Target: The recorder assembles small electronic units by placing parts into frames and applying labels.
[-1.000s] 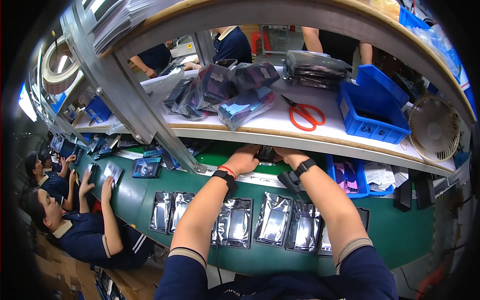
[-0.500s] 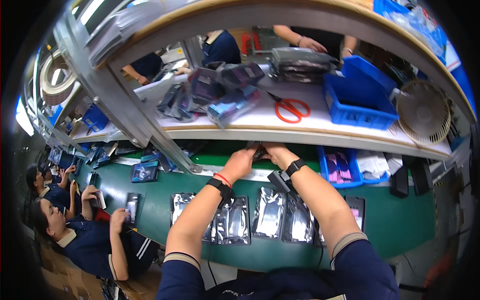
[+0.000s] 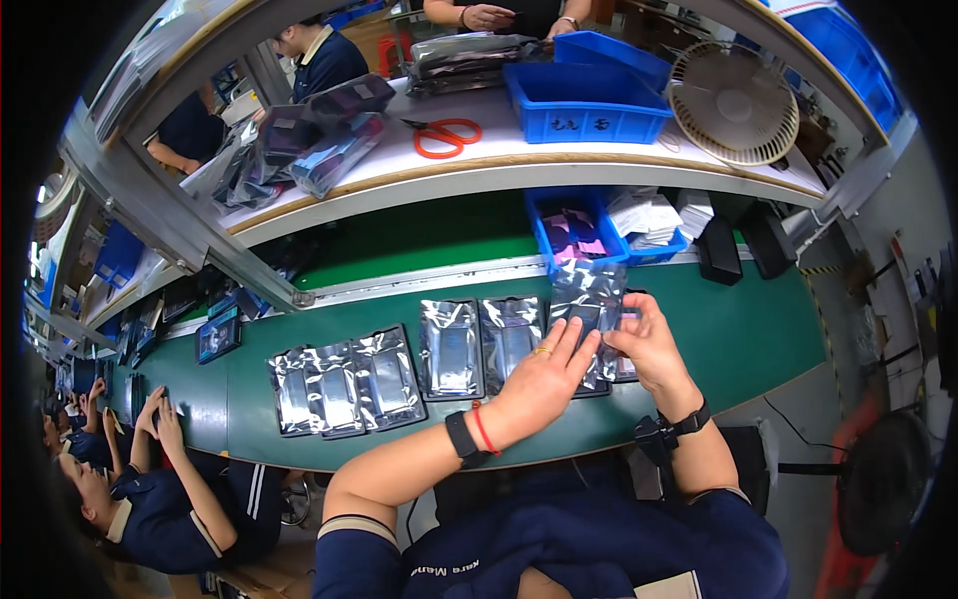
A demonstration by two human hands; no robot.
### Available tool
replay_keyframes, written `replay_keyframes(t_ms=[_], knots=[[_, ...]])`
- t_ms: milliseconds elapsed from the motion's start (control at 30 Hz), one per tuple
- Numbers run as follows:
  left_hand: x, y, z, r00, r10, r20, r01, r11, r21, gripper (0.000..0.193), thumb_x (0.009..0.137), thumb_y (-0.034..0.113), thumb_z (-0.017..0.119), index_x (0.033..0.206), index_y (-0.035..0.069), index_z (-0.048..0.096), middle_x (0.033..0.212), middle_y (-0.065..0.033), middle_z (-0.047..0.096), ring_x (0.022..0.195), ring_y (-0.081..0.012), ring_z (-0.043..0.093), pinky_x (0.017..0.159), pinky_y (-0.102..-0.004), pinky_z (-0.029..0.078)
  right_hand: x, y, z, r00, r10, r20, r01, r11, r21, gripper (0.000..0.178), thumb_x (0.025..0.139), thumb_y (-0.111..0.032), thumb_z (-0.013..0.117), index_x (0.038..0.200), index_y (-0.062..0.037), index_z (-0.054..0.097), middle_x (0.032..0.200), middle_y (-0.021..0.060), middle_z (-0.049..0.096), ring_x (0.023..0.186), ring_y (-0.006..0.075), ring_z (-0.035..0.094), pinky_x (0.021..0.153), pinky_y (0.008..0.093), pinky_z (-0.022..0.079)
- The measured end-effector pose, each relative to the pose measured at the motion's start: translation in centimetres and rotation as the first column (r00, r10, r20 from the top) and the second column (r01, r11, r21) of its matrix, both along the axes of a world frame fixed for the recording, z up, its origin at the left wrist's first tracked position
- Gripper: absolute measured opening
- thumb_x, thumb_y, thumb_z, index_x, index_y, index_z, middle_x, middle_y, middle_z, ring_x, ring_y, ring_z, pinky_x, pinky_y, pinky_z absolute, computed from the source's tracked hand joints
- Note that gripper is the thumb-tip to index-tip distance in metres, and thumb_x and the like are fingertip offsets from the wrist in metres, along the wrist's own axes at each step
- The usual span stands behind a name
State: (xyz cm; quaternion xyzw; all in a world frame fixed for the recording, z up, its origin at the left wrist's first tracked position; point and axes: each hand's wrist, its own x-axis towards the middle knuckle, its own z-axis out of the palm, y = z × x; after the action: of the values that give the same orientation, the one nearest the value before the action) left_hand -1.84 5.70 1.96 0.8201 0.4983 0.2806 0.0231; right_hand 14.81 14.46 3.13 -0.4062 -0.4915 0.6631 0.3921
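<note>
A row of black trays holding flat dark items under shiny silver bags (image 3: 451, 349) lies on the green table in front of me. At the row's right end, another shiny bag (image 3: 589, 285) sticks up past the far edge of its tray. My left hand (image 3: 534, 384) lies across this bag with its fingers stretched out flat. On the bag's right edge, the thumb and curled fingers of my right hand (image 3: 654, 349) close together. Part of the tray under both hands is hidden.
Beyond the row stand a blue bin (image 3: 544, 235) of pink pieces and a bin of white packets (image 3: 647, 220). The overhead shelf carries a blue box (image 3: 589, 110), orange-handled scissors (image 3: 444, 138), a fan (image 3: 733, 105) and bagged packages (image 3: 299, 140). A co-worker (image 3: 170, 499) sits at left.
Both hands have come back from under the shelf to the rightmost bag. My view has shifted right, and a bag now stands up past the tray there.
</note>
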Motion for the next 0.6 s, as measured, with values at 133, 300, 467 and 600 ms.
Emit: replay_keyframes(t_ms=[133,300,467,600], knots=[[3.1,0.0,-1.8,0.996,0.082,-0.029,-0.082,0.997,0.011,0.053,0.076,-0.003,0.049,0.129,-0.003,0.042,0.128,-0.0291,0.044,0.120,-0.0434,0.044,0.096,-0.0415,0.043,5.2,0.9,-1.3,0.986,-0.050,0.161,0.035,0.995,0.098,0.053,0.072,0.013,0.059,0.117,-0.0025,0.035,0.074,0.0073,0.058,0.064,0.0121,0.058,0.054,0.0221,0.045],[4.5,1.5,-4.7,0.961,0.111,-0.254,-0.146,0.982,-0.123,0.050,0.085,0.015,0.051,0.130,-0.004,0.041,0.130,-0.0291,0.043,0.121,-0.0423,0.043,0.101,-0.0466,0.037,9.5,4.5,-4.0,0.849,-0.191,0.492,0.041,0.953,0.300,0.050,0.067,0.005,0.071,0.107,-0.0022,0.043,0.065,0.0042,0.053,0.058,0.0099,0.053,0.050,0.0245,0.041],[5.6,1.8,-4.4,0.974,0.081,-0.211,-0.131,0.964,-0.231,0.071,0.081,0.045,0.059,0.130,-0.002,0.042,0.134,-0.0276,0.039,0.127,-0.0406,0.036,0.105,-0.0497,0.028,11.3,5.2,-4.1,0.598,-0.420,0.683,0.032,0.864,0.503,0.050,0.055,-0.009,0.085,0.092,-0.0011,0.052,0.065,0.0062,0.054,0.059,0.0179,0.054,0.055,0.0321,0.045],[6.0,2.5,-3.2,0.942,0.062,-0.330,-0.180,0.923,-0.341,0.084,0.074,0.056,0.063,0.131,-0.001,0.042,0.135,-0.0264,0.038,0.128,-0.0398,0.033,0.104,-0.0525,0.026,14.2,6.2,-3.5,0.563,-0.524,0.639,0.152,0.825,0.544,0.042,0.058,-0.009,0.083,0.091,0.0022,0.059,0.072,0.0105,0.062,0.062,0.0183,0.058,0.058,0.0324,0.046]])
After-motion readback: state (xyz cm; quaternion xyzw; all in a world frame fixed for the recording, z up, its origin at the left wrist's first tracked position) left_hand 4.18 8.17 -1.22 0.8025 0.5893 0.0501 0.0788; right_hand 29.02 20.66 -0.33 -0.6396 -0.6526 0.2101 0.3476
